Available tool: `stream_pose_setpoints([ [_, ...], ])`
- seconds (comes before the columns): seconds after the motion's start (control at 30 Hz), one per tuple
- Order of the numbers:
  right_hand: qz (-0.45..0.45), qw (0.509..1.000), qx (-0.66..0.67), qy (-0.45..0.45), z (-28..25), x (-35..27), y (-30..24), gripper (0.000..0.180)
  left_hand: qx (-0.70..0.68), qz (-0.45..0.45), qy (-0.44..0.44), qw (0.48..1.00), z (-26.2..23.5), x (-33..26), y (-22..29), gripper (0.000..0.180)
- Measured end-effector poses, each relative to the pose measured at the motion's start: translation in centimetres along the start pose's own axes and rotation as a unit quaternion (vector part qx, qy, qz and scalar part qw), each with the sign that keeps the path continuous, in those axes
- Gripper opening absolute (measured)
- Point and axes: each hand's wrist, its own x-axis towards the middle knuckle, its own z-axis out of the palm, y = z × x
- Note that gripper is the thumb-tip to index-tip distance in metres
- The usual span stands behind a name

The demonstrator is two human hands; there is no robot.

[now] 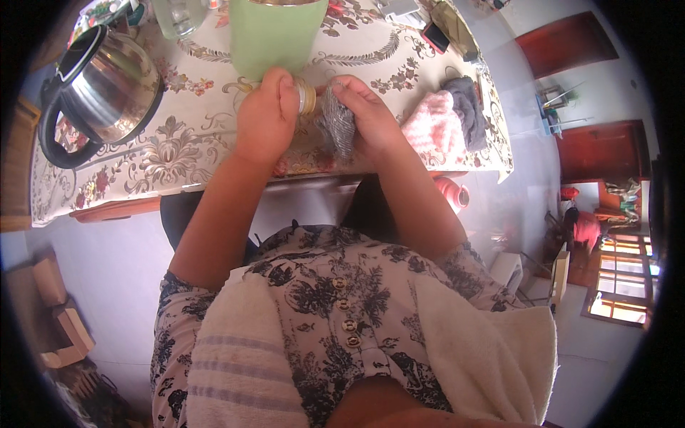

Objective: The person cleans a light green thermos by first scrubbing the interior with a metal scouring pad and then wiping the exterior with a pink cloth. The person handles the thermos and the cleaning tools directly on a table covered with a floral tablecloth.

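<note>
My left hand (pixel 265 114) is closed around a small round object with a tan, ribbed cap (pixel 307 97); only the cap end shows past my fingers. My right hand (pixel 364 114) grips a grey metal scouring pad (pixel 337 123) and presses it against that capped end. Both hands meet over the near edge of a table covered by a cream floral cloth (pixel 178 143). A large pale green cup (pixel 275 32) stands just beyond my hands.
A steel electric kettle (pixel 100 85) with a black handle stands at the left. A clear glass (pixel 177 16) is behind it. Pink cloth (pixel 435 128) and grey cloth (pixel 467 107) lie at the right. A white towel (pixel 492 349) drapes over my shoulders.
</note>
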Motion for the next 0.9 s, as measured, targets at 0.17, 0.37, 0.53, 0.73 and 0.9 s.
stream_pose_setpoints([
  [0.17,0.022,0.992,-0.120,0.013,0.2,1.2,0.2,0.020,0.032,0.013,-0.010,0.999,0.0,0.0,0.5,0.018],
  [0.37,0.091,0.988,-0.125,0.005,1.2,0.1,-1.3,0.025,0.072,0.058,-0.006,0.996,0.1,-0.4,0.8,0.013],
  [0.53,0.093,0.992,-0.083,-0.002,0.7,-0.3,-0.5,0.029,0.064,0.088,-0.003,0.994,0.0,-0.6,1.0,0.014],
  [0.73,0.049,0.998,-0.033,0.021,0.8,-0.5,1.3,0.036,0.055,0.068,-0.009,0.996,-0.1,-0.6,1.0,0.017],
  [0.9,-0.018,0.987,-0.159,0.022,1.6,-0.7,1.5,0.042,0.054,0.026,0.003,0.998,0.2,-0.5,0.6,0.019],
])
